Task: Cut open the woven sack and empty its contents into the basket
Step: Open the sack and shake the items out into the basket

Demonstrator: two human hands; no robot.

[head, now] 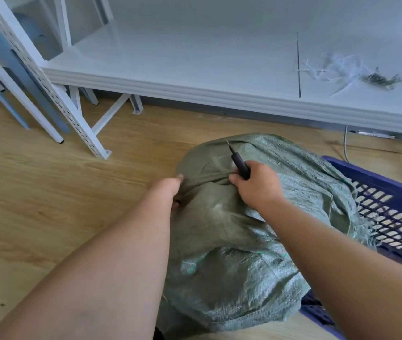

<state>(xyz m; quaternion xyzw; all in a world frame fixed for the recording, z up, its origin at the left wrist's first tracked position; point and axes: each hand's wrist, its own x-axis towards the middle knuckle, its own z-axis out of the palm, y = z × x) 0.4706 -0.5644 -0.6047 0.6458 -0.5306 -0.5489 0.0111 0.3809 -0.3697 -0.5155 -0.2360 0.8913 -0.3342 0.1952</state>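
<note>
A bulging green woven sack (239,253) lies on the wooden floor, its right side resting over the edge of a blue plastic basket (391,200). My left hand (168,190) grips a fold of the sack at its left side. My right hand (256,185) pinches the same fold further right and also holds a thin black cutting tool (238,163), whose small blade points up and away over the sack. The sack's frayed open edge hangs inside the basket. Its contents are hidden.
A low white shelf board (195,60) runs across the back, with loose white and green fibre scraps (357,72) on its right part. White perforated rack uprights (48,87) stand at the left. A cable (345,146) hangs behind the basket.
</note>
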